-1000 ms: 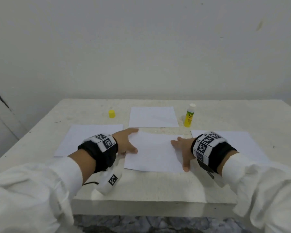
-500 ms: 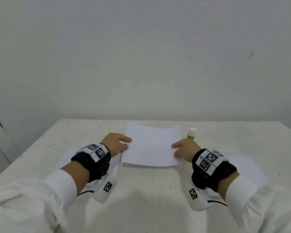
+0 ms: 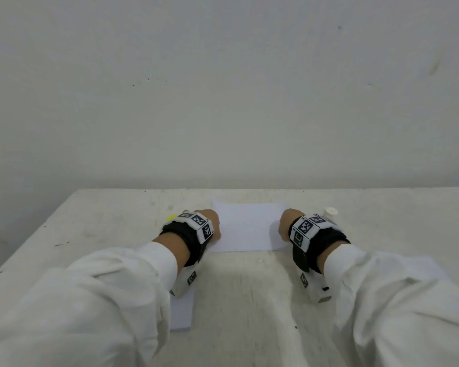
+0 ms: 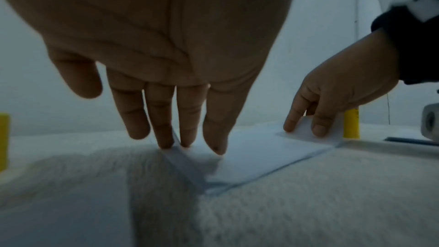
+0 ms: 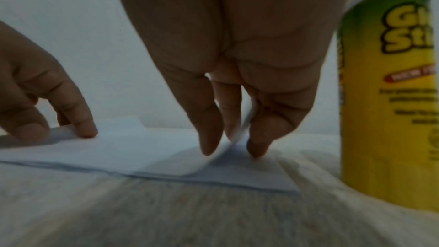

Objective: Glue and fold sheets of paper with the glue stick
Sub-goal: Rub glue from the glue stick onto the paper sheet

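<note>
Fingers (image 4: 164, 119) of the left hand (image 4: 152, 31) are held nearly straight and pointed down, tips pressed on the left edge of the folded sheet (image 3: 245, 227); nothing is gripped. In the left wrist view the sheet's raised left edge is seen running between the middle fingertips. Fingers (image 5: 209, 119) of the right hand (image 5: 225, 35) are pointed down too, and the sheet's right edge is seen pinched between thumb and forefinger, the paper curling up between them while the tips touch down on the sheet.

The folded sheet (image 5: 133, 149) is laid flat on the table (image 3: 249, 300) between both hands, toward the far side, its near edge parallel to the table front. Two layers are visible at the near edge in both wrist views. Its far corners are slightly lifted in the head view.

The glue stick (image 5: 389, 100) is stood upright just right of the right hand, yellow body with green top band, white end (image 3: 331, 211) showing past the wristband in the head view. A yellow cap (image 4: 3, 142) is stood on the table left of the left hand, partly hidden behind the left wristband (image 3: 199, 226) in the head view.

Another sheet (image 3: 182, 311) is lying under the left forearm, mostly covered by the white sleeve (image 3: 90, 300). Both wrists are strapped with black bands carrying marker tags. A pale wall (image 3: 223, 88) is behind the table.
</note>
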A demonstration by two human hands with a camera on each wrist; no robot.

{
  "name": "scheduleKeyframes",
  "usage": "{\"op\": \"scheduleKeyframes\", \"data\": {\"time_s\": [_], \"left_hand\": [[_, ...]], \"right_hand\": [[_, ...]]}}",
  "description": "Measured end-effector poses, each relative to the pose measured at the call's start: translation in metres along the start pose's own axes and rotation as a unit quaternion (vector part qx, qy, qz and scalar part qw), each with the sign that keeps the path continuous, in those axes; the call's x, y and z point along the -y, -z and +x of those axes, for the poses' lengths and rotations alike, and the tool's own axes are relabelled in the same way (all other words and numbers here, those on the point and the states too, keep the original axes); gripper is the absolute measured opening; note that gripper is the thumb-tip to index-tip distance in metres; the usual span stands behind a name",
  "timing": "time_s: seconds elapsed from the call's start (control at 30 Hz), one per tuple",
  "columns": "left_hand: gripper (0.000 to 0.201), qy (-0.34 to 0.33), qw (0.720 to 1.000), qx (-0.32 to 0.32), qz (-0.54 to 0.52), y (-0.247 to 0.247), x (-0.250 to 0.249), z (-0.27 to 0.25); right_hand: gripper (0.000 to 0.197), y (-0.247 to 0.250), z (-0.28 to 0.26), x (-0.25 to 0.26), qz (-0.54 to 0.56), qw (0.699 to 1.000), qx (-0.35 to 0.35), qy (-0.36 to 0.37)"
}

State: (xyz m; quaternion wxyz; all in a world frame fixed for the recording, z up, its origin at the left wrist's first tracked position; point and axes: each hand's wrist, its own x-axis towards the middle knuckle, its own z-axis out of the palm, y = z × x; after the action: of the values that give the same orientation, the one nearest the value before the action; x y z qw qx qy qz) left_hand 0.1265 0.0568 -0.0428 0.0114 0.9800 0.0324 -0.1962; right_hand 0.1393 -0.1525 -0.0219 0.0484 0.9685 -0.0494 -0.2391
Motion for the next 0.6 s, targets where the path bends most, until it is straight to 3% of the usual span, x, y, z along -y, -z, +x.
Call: {"op": "scheduleKeyframes", "data": {"time_s": [0.07, 0.13, 0.27, 0.33, 0.43, 0.6], "left_hand": [[0.046, 0.000, 0.998, -0.004, 0.059, -0.002, 0.001, 0.004], [0.043, 0.005, 0.996, -0.023, 0.089, 0.013, -0.002, -0.029], [0.052, -0.018, 0.997, -0.042, 0.062, 0.025, -0.013, -0.063], [0.056, -0.060, 0.993, -0.069, 0.081, 0.028, -0.027, -0.082], [0.053, -0.139, 0.981, -0.075, 0.114, 0.032, -0.059, -0.113], [0.040, -0.231, 0.968, -0.053, 0.080, 0.026, -0.139, -0.157]], "right_hand": [[0.039, -0.014, 0.040, -0.002, -0.018, 0.999, 0.033, -0.026], [0.042, -0.031, 0.081, -0.007, -0.055, 0.998, 0.005, 0.003], [0.042, 0.001, -0.042, -0.008, 0.017, 0.997, -0.063, 0.050], [0.039, 0.003, -0.072, -0.026, 0.066, 0.992, -0.072, 0.081], [0.053, -0.005, -0.124, -0.071, 0.144, 0.984, -0.040, 0.101], [0.056, -0.031, -0.150, -0.176, 0.166, 0.986, -0.029, -0.009]]}}
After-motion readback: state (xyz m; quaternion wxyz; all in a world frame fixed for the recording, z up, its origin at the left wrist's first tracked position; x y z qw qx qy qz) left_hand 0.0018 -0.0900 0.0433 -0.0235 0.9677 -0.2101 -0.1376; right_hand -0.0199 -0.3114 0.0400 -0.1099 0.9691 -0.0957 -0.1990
